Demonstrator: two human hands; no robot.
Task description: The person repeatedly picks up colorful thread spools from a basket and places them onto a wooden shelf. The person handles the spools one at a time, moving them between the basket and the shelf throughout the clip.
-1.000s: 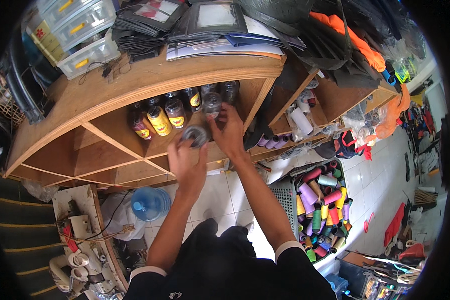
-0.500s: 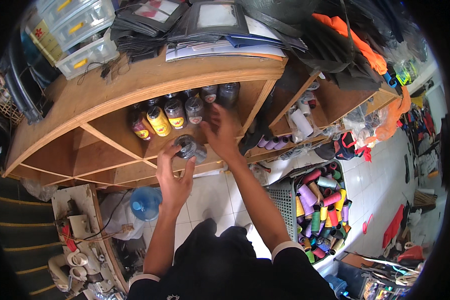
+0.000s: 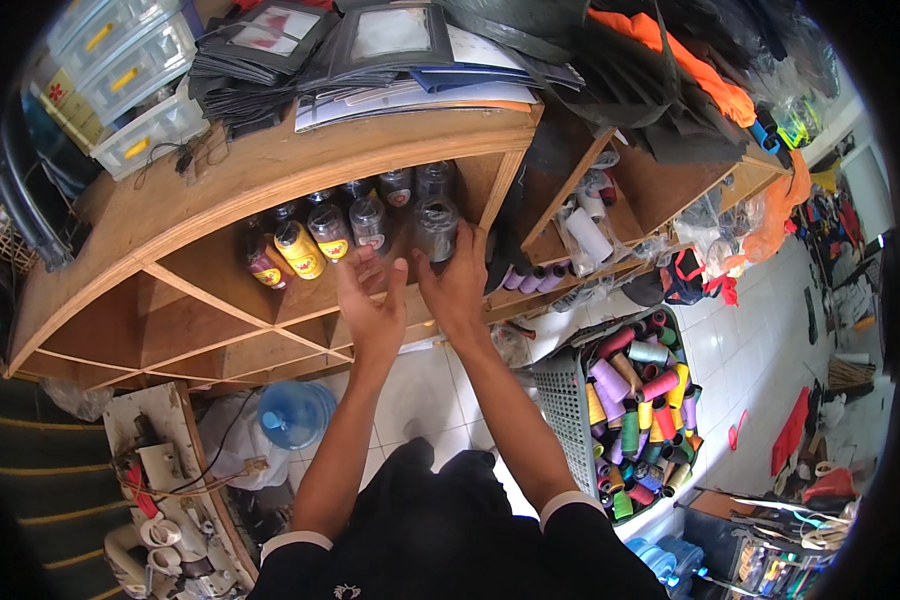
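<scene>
My right hand (image 3: pixel 457 285) is closed round the lower part of a dark grey thread spool (image 3: pixel 435 222) in shiny clear wrap, which stands upright in a compartment of the wooden shelf (image 3: pixel 220 207). Just to its left, my left hand (image 3: pixel 372 300) is empty, with fingers apart, in front of the spool row. That row holds a grey spool (image 3: pixel 368 224), a dark spool with a yellow label (image 3: pixel 328 230), a yellow spool (image 3: pixel 298 248) and a purple one (image 3: pixel 263 262). Behind them stand more dark spools (image 3: pixel 396 186), partly hidden.
Black sleeves (image 3: pixel 370 40) and papers (image 3: pixel 410 108) lie on the shelf top, beside clear drawers (image 3: pixel 140 120). A grey basket of coloured spools (image 3: pixel 570 400) stands on the tiled floor at right. A blue water bottle (image 3: pixel 295 415) is below the shelf.
The grey spool that my left hand held has moved right into the shelf and is now in my right hand. My left hand has let go of it. The view has shifted slightly.
</scene>
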